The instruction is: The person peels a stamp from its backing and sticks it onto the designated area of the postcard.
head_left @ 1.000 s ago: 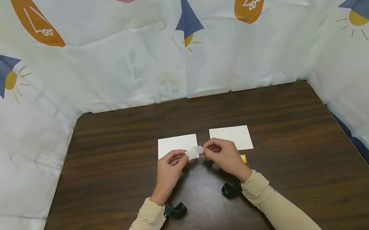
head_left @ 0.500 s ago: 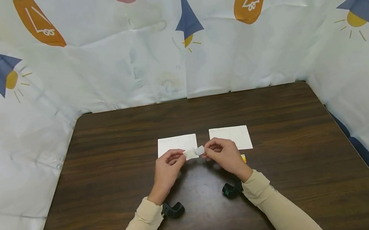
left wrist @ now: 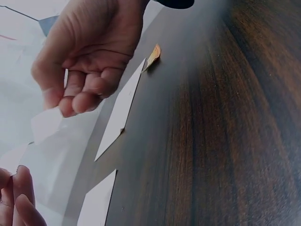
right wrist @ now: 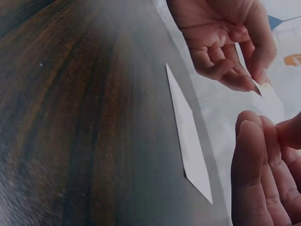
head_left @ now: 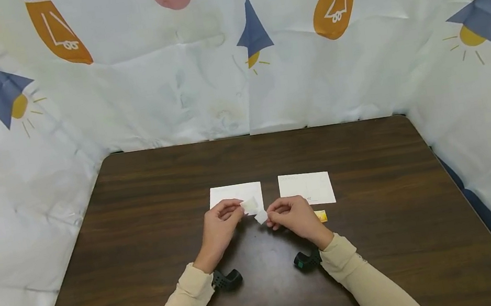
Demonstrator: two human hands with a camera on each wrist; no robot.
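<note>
Clock faces per head view, 12 at the table's far edge. Change over the last half second: the right hand [head_left: 295, 216] is lower, toward 6 o'clock, and its white slip [head_left: 261, 217] has swung down with it. The two slips, overlapping or end to end half a second ago, now meet only near their corners; contact cannot be told. Judgement: this looks like two thin pieces being parted, perhaps a peel, which would leave one in each hand.

Left hand [head_left: 217, 227]: thumb and fingers pinched on the second slip [head_left: 250, 205]. Right hand: likewise pinched on its own. Both slips are raised above the wood-grain table [head_left: 246, 160], midway between the hands.

Orientation: second slip's long axis runs roughly 9 to 3, free end toward 3, dipping slightly. White slip is near square, no clear long axis; canted, free corner toward 9.

Surroundings: left card [head_left: 232, 192] lies behind the second slip at 11; right card [head_left: 308, 187] at 1 from the right hand; small yellow piece [head_left: 322, 216], wrapper-like, at 3.
</note>
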